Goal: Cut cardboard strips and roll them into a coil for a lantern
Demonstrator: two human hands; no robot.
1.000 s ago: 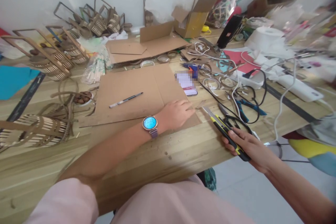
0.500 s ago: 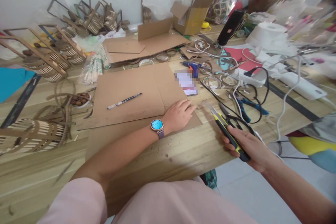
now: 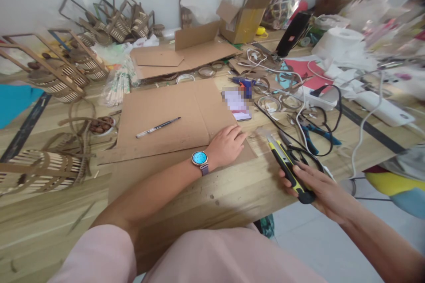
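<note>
Right hand [image 3: 320,185]: fingers wrapped round a utility knife [image 3: 286,169], over the near right edge of the bench [image 3: 212,212]. Knife's long axis runs near right to far left, bare blade foremost, directed toward the right edge of the cardboard [image 3: 166,101]; blade and cardboard are apart. Left hand [image 3: 226,146]: palm down, fingers loosely spread, gripping nothing; rests on the cardboard's near right part, left of the blade. Pen [image 3: 158,127] lies farther left on the cardboard.
</note>
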